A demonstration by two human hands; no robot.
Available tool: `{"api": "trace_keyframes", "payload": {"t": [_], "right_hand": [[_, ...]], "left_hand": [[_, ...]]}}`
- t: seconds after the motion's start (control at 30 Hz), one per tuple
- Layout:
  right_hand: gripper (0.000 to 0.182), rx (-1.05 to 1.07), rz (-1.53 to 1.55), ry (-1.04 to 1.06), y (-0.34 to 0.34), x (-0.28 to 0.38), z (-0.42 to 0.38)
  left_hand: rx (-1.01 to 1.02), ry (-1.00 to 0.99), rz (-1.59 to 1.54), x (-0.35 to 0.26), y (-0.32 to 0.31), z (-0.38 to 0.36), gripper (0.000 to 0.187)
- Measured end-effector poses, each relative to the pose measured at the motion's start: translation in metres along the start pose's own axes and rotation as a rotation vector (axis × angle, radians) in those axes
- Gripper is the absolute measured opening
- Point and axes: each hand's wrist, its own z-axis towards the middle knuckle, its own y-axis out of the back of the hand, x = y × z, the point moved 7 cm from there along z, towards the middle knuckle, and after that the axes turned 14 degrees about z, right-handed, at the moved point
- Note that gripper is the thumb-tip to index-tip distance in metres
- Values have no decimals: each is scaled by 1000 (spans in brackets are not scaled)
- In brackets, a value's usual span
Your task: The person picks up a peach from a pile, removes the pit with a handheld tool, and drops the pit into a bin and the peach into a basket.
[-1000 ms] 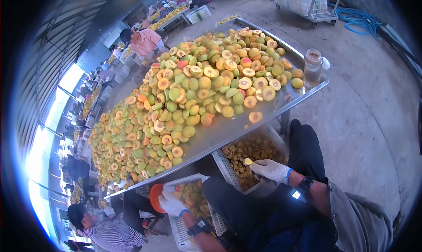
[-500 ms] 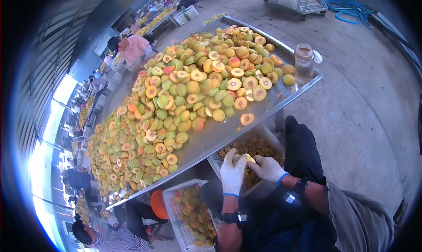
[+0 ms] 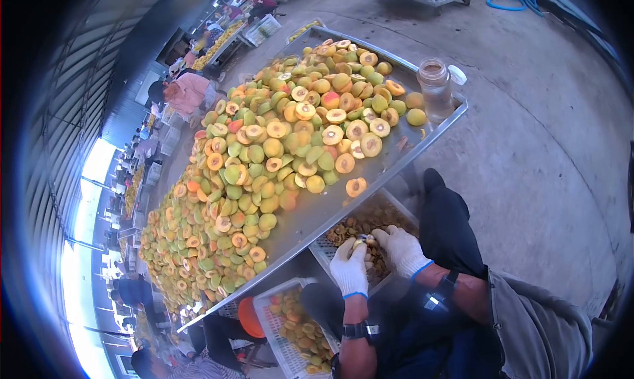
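Both my hands wear white knitted gloves and are close together above a crate of brown peach pits [image 3: 383, 271]. My left hand [image 3: 350, 268] pinches a small pale yellow peach half [image 3: 358, 244] between thumb and fingers. Beside it on the right, my right hand [image 3: 403, 251] has its fingers curled toward the fruit; a small shiny thing shows at its fingertips, too small to name. Above my hands, a metal table [image 3: 310, 224] bears a large heap of halved yellow-green peaches [image 3: 277, 154], several with cut faces up.
A clear jar of liquid [image 3: 436, 95] stands at the table's right corner, a white lid [image 3: 457, 75] beside it. Lower left are a white crate of peach halves [image 3: 264, 313] and an orange bucket [image 3: 249, 317]. Another person [image 3: 188, 91] bends at the table's far side.
My hands have lowered slightly and moved a little apart, with the fruit still in the left. The whole view has shifted, moving the table left in the picture.
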Motion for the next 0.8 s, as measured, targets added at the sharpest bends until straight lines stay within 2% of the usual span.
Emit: {"api": "trace_keyframes", "payload": {"t": [0.03, 0.07, 0.13, 0.17, 0.2, 0.27, 0.33, 0.4, 0.47, 0.53, 0.6, 0.63, 0.7, 0.73, 0.8], "right_hand": [[22, -6, 2, -3, -2, -7, 1], [24, -59, 118, -60, -3, -20, 3], [26, -113, 240, -119, 2, -26, 4], [29, -119, 407, -169, 6, -26, 3], [33, -125, 573, -216, 9, -27, 4], [34, -175, 631, -187, 12, -27, 6], [36, -219, 686, -159, 18, -23, 4], [39, -203, 784, -255, 23, -21, 4], [38, -188, 796, -255, 13, -32, 6], [37, -177, 803, -250, 9, -38, 7], [33, -175, 884, -313, 23, -27, 9], [31, -166, 902, -339, 34, -18, 6], [30, -172, 916, -340, 36, -20, 8], [29, -175, 938, -352, 26, -33, 6], [28, -153, 967, -354, 20, -34, 7]], "left_hand": [[34, 101, -83, 11, -1, 2, 37], [39, 95, -78, 22, 0, 9, 37], [-166, -239, 237, 15, 19, 20, 32], [-299, -383, 454, 2, 24, 18, 27], [-300, -385, 456, -8, 28, 20, 27], [-434, -574, 572, -46, 37, 17, 24], [-463, -603, 536, -73, 35, 30, 24], [-418, -659, 620, -94, 22, 57, 30], [-407, -624, 813, -97, -3, 97, 39], [-250, -452, 949, -77, -33, 151, 57], [-54, -327, 1047, -75, -58, 171, 58], [-59, -333, 1037, -80, -63, 172, 58], [144, -354, 886, -83, -81, 168, 52], [141, -354, 882, -81, -85, 168, 52], [10, -477, 710, -84, -83, 162, 46]]}}
